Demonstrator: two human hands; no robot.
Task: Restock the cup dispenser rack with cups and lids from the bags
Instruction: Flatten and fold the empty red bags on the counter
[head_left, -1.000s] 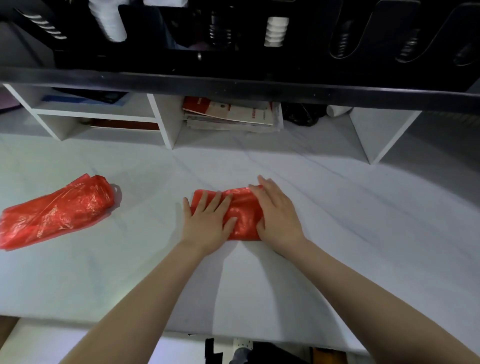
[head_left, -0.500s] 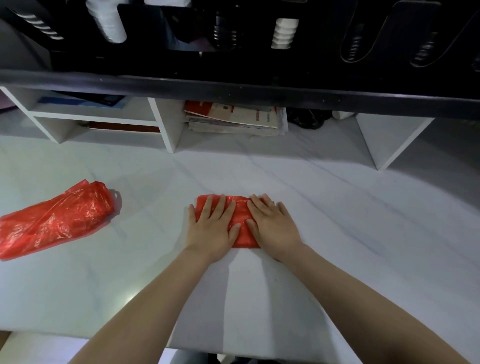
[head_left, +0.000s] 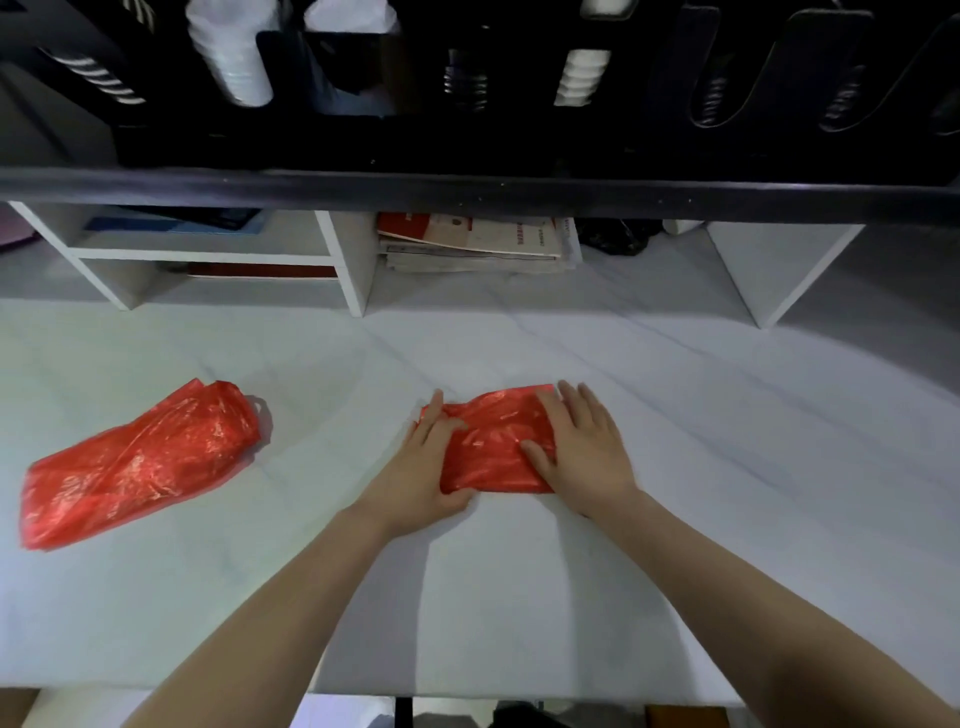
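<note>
A folded red plastic bag (head_left: 493, 452) lies on the white table (head_left: 727, 467) in front of me. My left hand (head_left: 418, 467) holds its left edge, with the fingers tucked into the plastic and the thumb under the near edge. My right hand (head_left: 584, 447) lies flat on the bag's right part, fingers straight. A second, crumpled red bag (head_left: 140, 462) lies apart at the left. The black dispenser rack (head_left: 467, 135) spans the top, with a white cup stack (head_left: 228, 57) at the left and another white stack (head_left: 579, 78) in a middle slot.
Under the rack stands a white shelf unit (head_left: 353, 270) holding stacked papers (head_left: 467, 244), a blue book (head_left: 171, 221) and a black bag (head_left: 618, 236). A white upright (head_left: 779, 275) stands at the back right. The table's front edge (head_left: 519, 693) runs below my forearms.
My hands have drawn apart on the bag. The left hand slid to its left edge and took hold of it; the right hand shifted right, still flat. More of the bag shows between them.
</note>
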